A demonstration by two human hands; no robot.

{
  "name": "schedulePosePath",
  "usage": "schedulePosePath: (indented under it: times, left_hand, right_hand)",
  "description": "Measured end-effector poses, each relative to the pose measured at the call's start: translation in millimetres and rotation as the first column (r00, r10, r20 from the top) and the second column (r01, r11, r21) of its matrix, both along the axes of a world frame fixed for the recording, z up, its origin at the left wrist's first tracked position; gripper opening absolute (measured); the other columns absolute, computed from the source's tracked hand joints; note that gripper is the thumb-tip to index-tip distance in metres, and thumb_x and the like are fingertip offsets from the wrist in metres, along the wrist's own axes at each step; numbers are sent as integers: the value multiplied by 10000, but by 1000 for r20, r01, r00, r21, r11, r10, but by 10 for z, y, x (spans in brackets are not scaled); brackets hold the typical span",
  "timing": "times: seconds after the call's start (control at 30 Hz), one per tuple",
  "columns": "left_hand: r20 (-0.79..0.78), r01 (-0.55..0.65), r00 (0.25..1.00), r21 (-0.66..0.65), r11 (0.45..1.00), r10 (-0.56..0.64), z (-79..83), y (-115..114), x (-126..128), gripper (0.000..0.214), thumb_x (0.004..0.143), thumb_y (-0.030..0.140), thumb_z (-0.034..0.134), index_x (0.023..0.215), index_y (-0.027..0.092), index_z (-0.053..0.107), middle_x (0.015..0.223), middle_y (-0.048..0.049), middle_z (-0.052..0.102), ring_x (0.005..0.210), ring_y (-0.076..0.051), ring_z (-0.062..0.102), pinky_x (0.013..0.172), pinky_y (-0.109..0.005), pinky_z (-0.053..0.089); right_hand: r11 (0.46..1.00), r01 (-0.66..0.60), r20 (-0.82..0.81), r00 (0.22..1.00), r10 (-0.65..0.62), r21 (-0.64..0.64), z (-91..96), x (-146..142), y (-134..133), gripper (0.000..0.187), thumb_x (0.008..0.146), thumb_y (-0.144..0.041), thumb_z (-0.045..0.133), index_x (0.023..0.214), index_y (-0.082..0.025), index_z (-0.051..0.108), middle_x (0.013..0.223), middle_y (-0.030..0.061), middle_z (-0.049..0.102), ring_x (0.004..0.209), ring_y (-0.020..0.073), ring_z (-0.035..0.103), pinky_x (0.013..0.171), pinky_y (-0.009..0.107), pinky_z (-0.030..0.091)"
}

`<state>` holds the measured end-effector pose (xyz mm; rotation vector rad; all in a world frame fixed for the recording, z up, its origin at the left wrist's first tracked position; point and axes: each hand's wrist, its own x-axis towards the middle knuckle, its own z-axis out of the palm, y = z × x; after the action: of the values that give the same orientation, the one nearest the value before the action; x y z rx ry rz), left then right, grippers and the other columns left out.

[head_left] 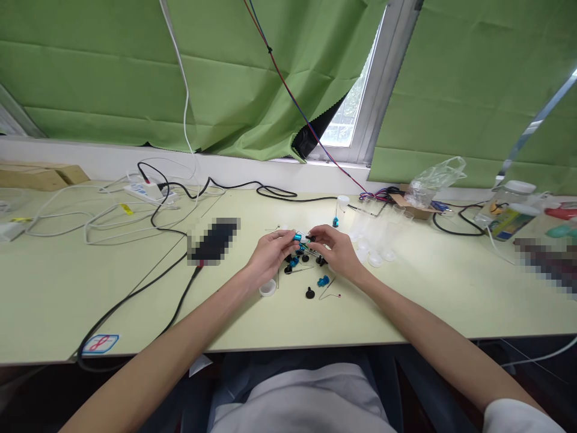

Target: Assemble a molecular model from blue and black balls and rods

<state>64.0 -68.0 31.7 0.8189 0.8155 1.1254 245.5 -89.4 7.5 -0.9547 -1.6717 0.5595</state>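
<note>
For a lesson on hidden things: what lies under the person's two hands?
Between the left hand and right hand, blue pieces, black pieces and thin wires show on the table. Whatever lies directly beneath either hand is covered from sight.

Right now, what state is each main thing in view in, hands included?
Left hand: pinching a blue part
Right hand: pinching a small black part
Black disc piece: on the table, stem up
Clear jar: white lid on
Power strip: cables plugged in
Plastic bag: crumpled
Green curtain: drawn, gap showing window glass
</note>
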Motion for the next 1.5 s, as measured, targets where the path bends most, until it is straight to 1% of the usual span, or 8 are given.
schedulePosePath:
  times: [0.13,0.3,0.5,0.77,1.0,1.1,1.3,1.5]
  left_hand:
    - [1,-1,1000,-6,1000,1,13,-15,10,60,820,104,713,778,62,719,768,-78,683,676,-102,658,743,-215,580]
    - [3,5,1000,-17,1000,-5,17,-28,10,62,816,106,720,769,65,718,783,-88,686,704,-109,663,768,-223,579]
    - [-9,28,1000,-23,999,-28,13,-30,13,63,823,109,714,771,73,721,780,-82,683,688,-102,661,771,-216,579]
    - [17,43,999,-14,999,-43,-6,-28,10,65,831,97,700,785,59,727,799,-91,688,724,-111,679,785,-207,586]
    - [17,53,998,-6,999,-53,-36,-13,-6,22,795,89,739,797,70,728,813,-97,699,747,-119,691,804,-207,591]
    - [6,56,998,-9,998,-56,-28,-19,-5,9,801,81,731,799,73,726,814,-96,705,748,-120,695,796,-197,595]
    - [-24,27,999,-41,999,-28,-12,-34,17,76,848,44,659,796,42,715,809,-108,702,727,-124,704,768,-187,609]
    - [-41,-1,999,-76,997,-2,-47,-11,16,82,840,47,674,766,47,710,854,-128,712,778,-147,718,806,-211,619]
  right_hand:
    - [1000,8,30,1000,-8,13,-1,-5,-15,192,858,-371,683,952,-218,615,917,46,691,823,185,670,818,364,568]
    - [1000,-8,65,998,7,8,-4,-17,-33,173,884,-380,655,960,-225,638,913,45,711,852,201,692,836,385,577]
    - [999,-26,58,998,24,34,-17,-17,-21,186,888,-389,649,974,-226,677,949,48,722,868,204,699,869,395,581]
    - [997,9,51,999,-13,74,-15,-23,-26,174,880,-386,663,950,-228,690,944,54,704,841,196,685,831,369,588]
    - [998,28,25,999,-29,57,-13,-36,-25,214,864,-406,682,954,-212,670,930,59,711,823,198,688,824,374,595]
    - [997,31,31,999,-33,67,-19,-32,-17,197,865,-390,684,945,-210,673,918,58,710,820,198,688,822,373,595]
    - [998,4,27,1000,-5,69,-52,-22,-1,175,862,-358,690,954,-209,694,945,58,715,849,199,703,848,370,600]
    - [999,-10,26,1000,9,39,-84,-27,11,165,845,-328,703,958,-209,699,951,58,719,847,203,713,840,373,605]
